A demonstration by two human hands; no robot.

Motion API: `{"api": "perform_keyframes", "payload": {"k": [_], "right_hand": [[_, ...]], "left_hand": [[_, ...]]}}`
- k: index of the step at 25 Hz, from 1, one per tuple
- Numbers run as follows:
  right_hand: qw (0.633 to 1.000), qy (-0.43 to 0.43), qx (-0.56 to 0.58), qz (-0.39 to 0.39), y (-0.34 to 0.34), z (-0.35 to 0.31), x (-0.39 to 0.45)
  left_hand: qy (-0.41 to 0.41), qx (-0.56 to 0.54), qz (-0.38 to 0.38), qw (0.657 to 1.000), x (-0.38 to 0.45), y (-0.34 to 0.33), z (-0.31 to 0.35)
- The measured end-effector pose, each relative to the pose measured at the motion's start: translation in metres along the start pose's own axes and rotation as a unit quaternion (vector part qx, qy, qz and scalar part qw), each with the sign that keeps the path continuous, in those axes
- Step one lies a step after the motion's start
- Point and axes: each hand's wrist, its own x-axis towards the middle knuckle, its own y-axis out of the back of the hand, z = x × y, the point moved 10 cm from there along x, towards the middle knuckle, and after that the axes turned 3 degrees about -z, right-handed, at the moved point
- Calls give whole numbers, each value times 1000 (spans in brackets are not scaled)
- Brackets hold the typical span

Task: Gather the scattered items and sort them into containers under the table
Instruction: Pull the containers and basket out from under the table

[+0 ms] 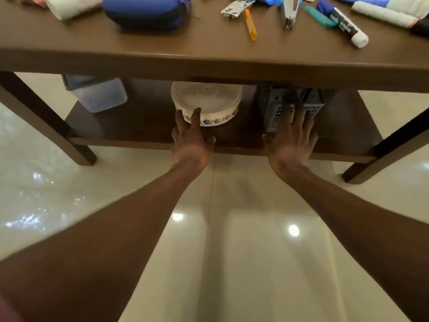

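On the lower shelf [144, 126] under the brown table [162, 54] stand three containers: a clear plastic box [99, 95] at left, a round white lidded tub with a flower band [209, 101] in the middle, and a grey mesh basket [278, 115] at right. My left hand [190, 138] reaches in with straight spread fingers, fingertips at the tub's front wall. My right hand [292, 138] is spread in front of the basket, fingertips at its mesh. Both hands hold nothing. Scattered on the tabletop lie an orange cutter [250, 25], a stapler [289, 12], a teal marker [319, 16] and a glue stick [350, 27].
A blue pouch [144, 10], a white cloth roll [69, 5], a foil blister strip [234, 8] and a white rolled cloth [385, 15] also lie on the table. Dark table legs [46, 122] [390, 147] stand at both sides. The floor [243, 252] is glossy cream tile.
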Motion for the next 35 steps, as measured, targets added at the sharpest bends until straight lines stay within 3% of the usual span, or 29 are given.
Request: {"api": "perform_keyframes", "payload": {"k": [4, 10, 20, 26, 31, 34, 35], "right_hand": [[998, 47, -40, 6, -21, -1, 19], [991, 62, -106, 53, -14, -4, 44], [992, 36, -108, 48, 12, -15, 32], [989, 42, -12, 141, 32, -5, 21], [973, -29, 100, 205, 49, 8, 20], [938, -149, 245, 196, 43, 37, 21], [927, -163, 280, 190, 40, 45, 23]], "left_hand": [[-17, -1, 13, 1000, 35, -15, -3], [113, -157, 42, 980, 69, -12, -21], [208, -206, 85, 952, 49, -11, -23], [340, -299, 187, 872, 0, -15, -35], [382, -364, 177, 831, -6, -21, -42], [410, -532, 140, 728, -9, -46, -46], [402, -563, 128, 711, -8, -52, -46]]}}
